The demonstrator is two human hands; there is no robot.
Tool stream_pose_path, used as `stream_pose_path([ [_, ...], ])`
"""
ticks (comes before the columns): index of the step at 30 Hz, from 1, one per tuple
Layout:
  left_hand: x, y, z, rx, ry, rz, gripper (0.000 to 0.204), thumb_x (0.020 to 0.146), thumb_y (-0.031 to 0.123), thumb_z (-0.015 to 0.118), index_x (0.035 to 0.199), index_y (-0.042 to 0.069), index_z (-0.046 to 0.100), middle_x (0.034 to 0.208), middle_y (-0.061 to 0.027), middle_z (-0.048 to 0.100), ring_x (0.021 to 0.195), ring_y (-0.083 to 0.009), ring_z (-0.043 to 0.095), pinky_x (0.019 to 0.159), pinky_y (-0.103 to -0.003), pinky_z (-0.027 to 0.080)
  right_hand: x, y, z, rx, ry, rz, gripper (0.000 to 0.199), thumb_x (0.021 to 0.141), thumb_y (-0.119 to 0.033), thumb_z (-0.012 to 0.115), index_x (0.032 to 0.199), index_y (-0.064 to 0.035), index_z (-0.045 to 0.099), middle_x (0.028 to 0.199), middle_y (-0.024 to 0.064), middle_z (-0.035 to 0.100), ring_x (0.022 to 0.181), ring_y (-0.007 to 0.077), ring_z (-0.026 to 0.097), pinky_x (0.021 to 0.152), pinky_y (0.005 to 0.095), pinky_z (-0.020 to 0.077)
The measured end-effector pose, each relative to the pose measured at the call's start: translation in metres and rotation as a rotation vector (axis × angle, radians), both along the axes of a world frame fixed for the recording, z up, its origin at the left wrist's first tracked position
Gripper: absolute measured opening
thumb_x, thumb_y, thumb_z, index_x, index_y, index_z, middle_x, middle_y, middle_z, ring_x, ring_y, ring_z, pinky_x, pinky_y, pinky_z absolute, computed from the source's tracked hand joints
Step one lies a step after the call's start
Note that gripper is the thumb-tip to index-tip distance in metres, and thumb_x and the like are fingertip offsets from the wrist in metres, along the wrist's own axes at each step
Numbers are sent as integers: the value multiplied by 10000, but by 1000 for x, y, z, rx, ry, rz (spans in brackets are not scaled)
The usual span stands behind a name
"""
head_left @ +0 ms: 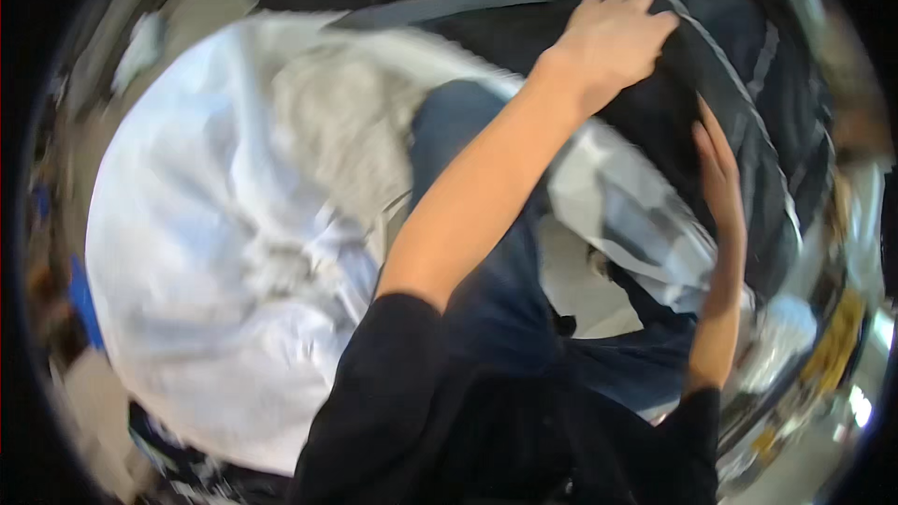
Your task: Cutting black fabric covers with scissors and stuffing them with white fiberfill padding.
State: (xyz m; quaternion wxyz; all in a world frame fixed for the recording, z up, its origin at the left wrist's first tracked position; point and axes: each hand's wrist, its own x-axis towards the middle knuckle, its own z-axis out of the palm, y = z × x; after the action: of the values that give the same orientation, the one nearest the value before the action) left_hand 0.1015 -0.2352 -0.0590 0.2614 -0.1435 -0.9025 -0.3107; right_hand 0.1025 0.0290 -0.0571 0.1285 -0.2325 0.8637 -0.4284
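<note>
A large black fabric bag (748, 122) with grey straps fills the upper right. My left hand (613, 37) reaches across to it, palm down, with its fingers curled over the black fabric beside a grey strap (468, 2). My right hand (720, 178) is seen edge-on against the bag's lower side, fingers straight and together, gripping nothing. Under my left forearm lies a blue denim garment (449, 122). A crumpled clear plastic sheet (627, 206) sits between the denim and the black bag. The picture is motion-blurred.
A big heap of white cloth (196, 252) takes up the left half, with a grey-beige knitted piece (337, 122) on top. Blurred clutter in blue and yellow rings the edges. My black sleeves fill the bottom middle.
</note>
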Motion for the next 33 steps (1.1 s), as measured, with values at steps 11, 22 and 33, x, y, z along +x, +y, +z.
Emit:
stream_pose_path([
  [11,513,-278,-182,-310,-944,1303,920,714,512,770,1468,194,349,1499,-257,278,1355,-502,262,1038,-684,245,194,195,-6,545,11,-210,502,967,-109,529,1447,-65,388,1497,124,371,1371,294,376,1097,388,328],
  [22,571,-274,-283,987,-321,1345,697,771,128,739,1358,-20,393,1239,-182,493,981,-238,597,677,-343,553,195,44,2,332,-92,-100,472,953,-138,576,1406,-86,453,1432,125,447,1203,236,543,979,342,457],
  [33,368,-63,3,360,-23,210,414,658,63,719,1061,73,624,1066,-161,565,1052,-361,533,919,-423,419,244,-124,72,-546,-144,319,742,846,-231,705,1457,-13,346,1567,153,178,1414,347,270,1067,461,353],
])
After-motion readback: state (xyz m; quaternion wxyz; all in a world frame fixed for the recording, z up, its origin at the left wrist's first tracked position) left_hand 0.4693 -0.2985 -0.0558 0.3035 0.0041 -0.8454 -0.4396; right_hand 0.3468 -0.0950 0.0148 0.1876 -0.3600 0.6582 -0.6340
